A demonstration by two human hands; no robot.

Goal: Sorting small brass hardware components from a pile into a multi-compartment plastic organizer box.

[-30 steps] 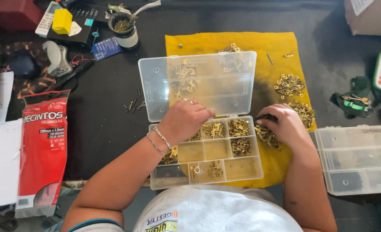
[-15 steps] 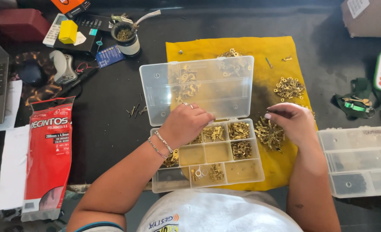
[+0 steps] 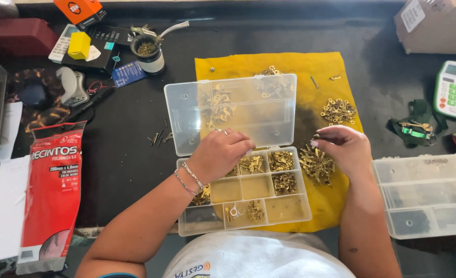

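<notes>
brass bits everywhere. sorting looks about half done: several cells of the clear box [image 3: 243, 201] at centre are filled, a few sit empty, and piles [image 3: 316, 163] wait on the yellow cloth [image 3: 284, 64]. left hand [image 3: 220, 153] rests curled on the box, can't tell if its grip has anything. right hand [image 3: 343, 146] pinches a small bit over the pile. red bag [image 3: 53, 190] lower left, orange box [image 3: 81, 10] top left, cardboard box [image 3: 433, 25] top right.
</notes>
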